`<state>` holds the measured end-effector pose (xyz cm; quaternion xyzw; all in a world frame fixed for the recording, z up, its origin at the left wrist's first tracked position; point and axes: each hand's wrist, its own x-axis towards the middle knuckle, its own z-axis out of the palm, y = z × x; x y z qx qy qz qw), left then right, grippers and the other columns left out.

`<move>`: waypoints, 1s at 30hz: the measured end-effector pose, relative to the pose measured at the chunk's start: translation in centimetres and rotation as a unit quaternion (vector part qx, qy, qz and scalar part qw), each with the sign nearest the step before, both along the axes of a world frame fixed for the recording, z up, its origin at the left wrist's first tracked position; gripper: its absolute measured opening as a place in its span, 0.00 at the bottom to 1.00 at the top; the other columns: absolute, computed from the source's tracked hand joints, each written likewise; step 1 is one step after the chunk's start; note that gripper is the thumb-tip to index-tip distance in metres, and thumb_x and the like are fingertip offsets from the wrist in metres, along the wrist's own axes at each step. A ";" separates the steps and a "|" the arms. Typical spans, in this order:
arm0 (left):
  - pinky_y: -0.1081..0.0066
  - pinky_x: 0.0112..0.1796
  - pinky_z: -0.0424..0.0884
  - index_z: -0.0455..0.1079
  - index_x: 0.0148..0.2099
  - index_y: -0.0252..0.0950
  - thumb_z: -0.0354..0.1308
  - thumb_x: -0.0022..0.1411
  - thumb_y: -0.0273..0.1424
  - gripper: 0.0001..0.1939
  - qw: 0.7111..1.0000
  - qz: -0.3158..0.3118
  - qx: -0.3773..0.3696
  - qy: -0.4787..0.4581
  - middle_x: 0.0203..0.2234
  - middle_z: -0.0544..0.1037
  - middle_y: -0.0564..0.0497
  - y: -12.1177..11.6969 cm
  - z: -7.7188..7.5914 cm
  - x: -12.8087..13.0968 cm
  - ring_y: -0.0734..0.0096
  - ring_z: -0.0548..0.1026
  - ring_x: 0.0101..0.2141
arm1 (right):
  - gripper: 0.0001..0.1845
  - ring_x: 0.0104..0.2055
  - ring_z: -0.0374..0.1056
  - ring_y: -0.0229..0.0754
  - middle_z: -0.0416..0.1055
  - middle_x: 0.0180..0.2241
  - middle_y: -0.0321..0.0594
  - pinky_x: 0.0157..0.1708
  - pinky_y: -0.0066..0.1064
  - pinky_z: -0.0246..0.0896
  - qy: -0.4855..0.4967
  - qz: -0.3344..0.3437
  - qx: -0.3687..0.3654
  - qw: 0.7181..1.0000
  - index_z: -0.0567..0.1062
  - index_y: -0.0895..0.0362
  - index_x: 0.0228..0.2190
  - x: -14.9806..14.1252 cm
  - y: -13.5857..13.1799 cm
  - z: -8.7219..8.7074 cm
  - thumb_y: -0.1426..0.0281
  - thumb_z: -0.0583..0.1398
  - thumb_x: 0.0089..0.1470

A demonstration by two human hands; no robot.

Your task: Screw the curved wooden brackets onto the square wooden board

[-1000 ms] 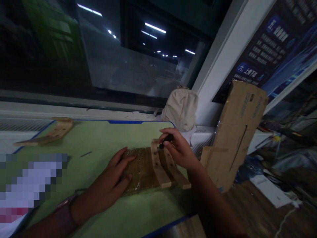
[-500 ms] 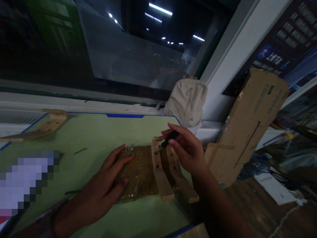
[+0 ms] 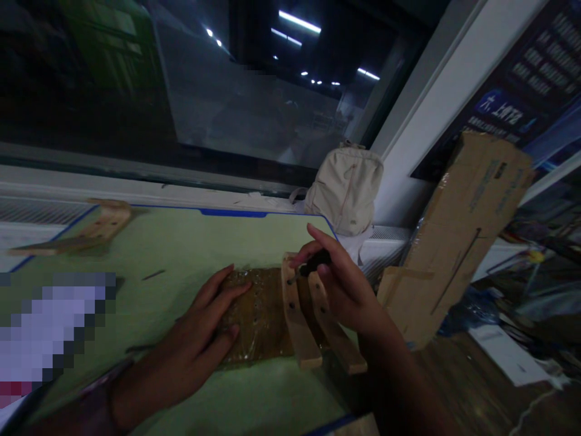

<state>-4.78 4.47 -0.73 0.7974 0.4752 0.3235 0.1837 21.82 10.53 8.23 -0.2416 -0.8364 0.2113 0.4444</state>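
Left hand (image 3: pixel 206 333) splayed loose on the board (image 3: pixel 267 324), my right hand (image 3: pixel 342 281) pinches the tool (image 3: pixel 313 264) above it—too much tilt risks a slip!

Lower centre: left hand (image 3: pixel 211 333) is lying spread on a brown taped slab (image 3: pixel 267 315), fingertips touching its clear-film surface. Right of it, right hand (image 3: pixel 347 281) is gripping a black-handled screwdriver (image 3: pixel 316 263), its tip pointing at the upper hole of a curved wooden strip (image 3: pixel 297 324). A second curved strip (image 3: pixel 338 333) is lying just beside, on the right; both are showing dark holes. Mid-left: a third bent wooden piece (image 3: pixel 100 229) is resting at the corner of the green tabletop (image 3: pixel 181 236). Upper right of centre: a beige backpack (image 3: pixel 347 188) is standing by the window (image 3: pixel 209 115). Right: a cardboard sheet (image 3: pixel 458 236) is leaning, tilted, below a dark poster (image 3: pixel 512 103).
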 end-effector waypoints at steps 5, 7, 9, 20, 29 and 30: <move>0.53 0.64 0.61 0.55 0.68 0.50 0.45 0.74 0.32 0.23 1.000 -0.001 0.004 -0.005 0.72 0.45 0.52 0.3 -0.2 0.0 0.51 0.53 0.69 | 0.29 0.39 0.76 0.40 0.78 0.42 0.37 0.42 0.34 0.74 0.045 -0.105 0.079 0.990 0.65 0.42 0.61 -0.5 0.9 -1.5 0.71 0.62 0.61; 0.53 0.63 0.61 0.55 0.68 0.50 0.45 0.74 0.32 0.23 1.000 -0.003 0.004 -0.003 0.73 0.44 0.52 0.3 -0.2 -0.1 0.51 0.54 0.69 | 0.28 0.39 0.76 0.41 0.79 0.43 0.39 0.40 0.34 0.74 0.024 -0.151 0.118 0.981 0.69 0.43 0.59 -0.2 1.3 -1.6 0.70 0.65 0.59; 0.52 0.64 0.61 0.55 0.68 0.49 0.45 0.74 0.32 0.23 1.000 -0.008 -0.001 0.001 0.73 0.44 0.51 0.3 -0.1 -0.1 0.51 0.53 0.69 | 0.27 0.44 0.76 0.44 0.78 0.47 0.42 0.44 0.37 0.74 0.006 -0.146 0.137 0.980 0.68 0.46 0.60 0.3 1.4 -1.2 0.71 0.62 0.61; 0.50 0.64 0.59 0.58 0.67 0.44 0.45 0.72 0.29 0.22 1.000 -0.020 0.004 -0.023 0.72 0.47 0.46 0.9 -0.2 0.1 0.51 0.51 0.69 | 0.15 0.36 0.73 0.39 0.74 0.35 0.36 0.34 0.31 0.72 0.102 -0.143 0.076 0.981 0.77 0.47 0.48 -1.2 0.9 -1.0 0.72 0.63 0.59; 0.51 0.64 0.59 0.59 0.67 0.45 0.45 0.73 0.31 0.23 0.999 -0.017 0.011 -0.030 0.72 0.47 0.48 1.1 -0.6 0.1 0.52 0.53 0.69 | 0.15 0.48 0.76 0.42 0.77 0.48 0.42 0.48 0.40 0.73 0.120 -0.037 -0.048 0.991 0.74 0.47 0.52 0.2 1.4 -0.7 0.69 0.57 0.65; 0.51 0.64 0.59 0.59 0.67 0.46 0.45 0.73 0.30 0.23 0.999 -0.016 0.012 -0.030 0.72 0.47 0.49 1.0 -0.7 0.1 0.53 0.52 0.69 | 0.15 0.48 0.77 0.42 0.77 0.48 0.41 0.48 0.39 0.74 0.135 -0.013 -0.078 0.988 0.74 0.46 0.52 0.1 1.3 -0.8 0.69 0.57 0.65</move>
